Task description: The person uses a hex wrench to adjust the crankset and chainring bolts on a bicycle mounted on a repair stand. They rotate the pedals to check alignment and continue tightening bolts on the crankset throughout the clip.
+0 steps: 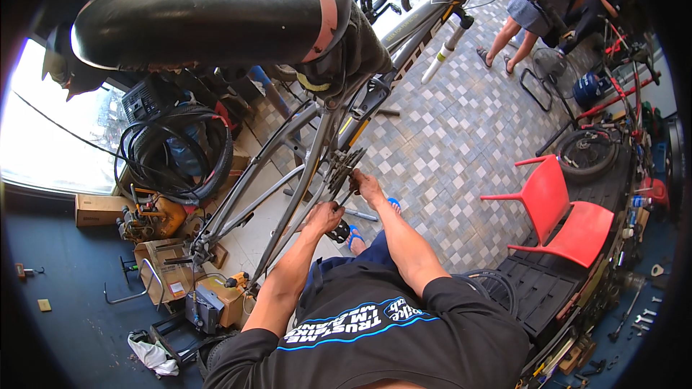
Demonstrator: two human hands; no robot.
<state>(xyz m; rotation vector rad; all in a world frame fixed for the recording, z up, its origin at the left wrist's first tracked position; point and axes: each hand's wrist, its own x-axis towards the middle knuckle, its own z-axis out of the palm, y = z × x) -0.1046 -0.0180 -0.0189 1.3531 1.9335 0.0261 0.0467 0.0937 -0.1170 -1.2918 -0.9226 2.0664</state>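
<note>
A grey and yellow bicycle frame (310,145) is held up in front of me, with its black saddle (209,11) large at the top of the view. At the bottom bracket sits a set of dark chainrings (339,170). My right hand (369,189) has its fingers curled onto the lower right edge of these chainrings. Just below and to the left, my left hand (323,217) is closed beside the chainstay; what it grips is hidden by the fingers. A black pedal (339,231) shows under the left hand.
A red chair (555,209) stands to the right by a dark slatted platform (537,274) with a wheel (587,153) beyond it. Black tyres (173,155) hang at the left above cardboard boxes (101,210). Another person (537,11) stands at the far right near more bikes.
</note>
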